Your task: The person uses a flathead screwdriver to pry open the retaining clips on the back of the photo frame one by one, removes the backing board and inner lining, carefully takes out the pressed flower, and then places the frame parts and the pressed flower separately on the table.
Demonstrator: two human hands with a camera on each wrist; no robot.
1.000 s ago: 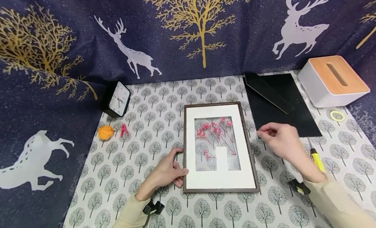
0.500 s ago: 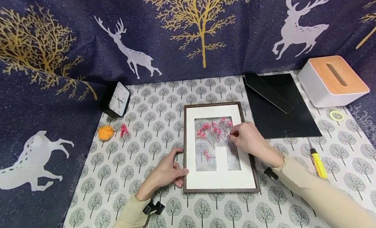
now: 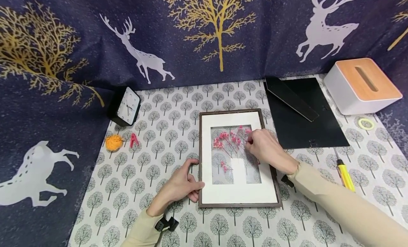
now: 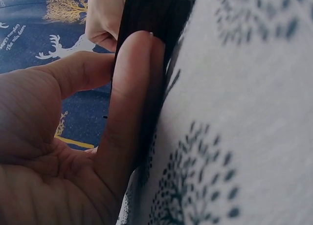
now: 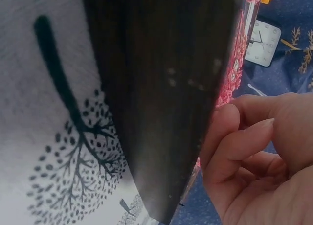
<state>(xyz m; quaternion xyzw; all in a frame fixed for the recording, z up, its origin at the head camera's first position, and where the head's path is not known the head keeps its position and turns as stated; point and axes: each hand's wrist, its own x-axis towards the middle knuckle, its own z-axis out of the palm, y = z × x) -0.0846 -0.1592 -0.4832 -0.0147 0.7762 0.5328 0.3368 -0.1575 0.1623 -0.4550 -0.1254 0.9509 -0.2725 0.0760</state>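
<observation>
A brown picture frame (image 3: 239,205) with a white mat (image 3: 220,195) lies flat on the patterned cloth. Pink dried flowers (image 3: 224,135) spread across its clear window, beside a small white paper strip (image 3: 240,172). My left hand (image 3: 181,183) grips the frame's left edge, thumb on top and fingers against the side; the left wrist view shows a finger (image 4: 129,73) along the dark side wall. Over the window's right part, my right hand (image 3: 267,147) pinches a dried flower sprig (image 3: 247,130) by its stem, largely hidden by the hand. In the right wrist view its fingers (image 5: 225,159) are curled.
A black backing board (image 3: 313,133) with a stand leg (image 3: 291,100) lies at back right, beside a tissue box (image 3: 366,80). A tape ring (image 3: 366,124) and yellow screwdriver (image 3: 345,175) lie right. Left are a clock (image 3: 127,106), orange yarn (image 3: 113,143) and red clip (image 3: 134,140).
My right hand has come left from beside the frame to over the window and taken hold of the sprig, whose stem end has shifted slightly right and up. My left hand has stayed put.
</observation>
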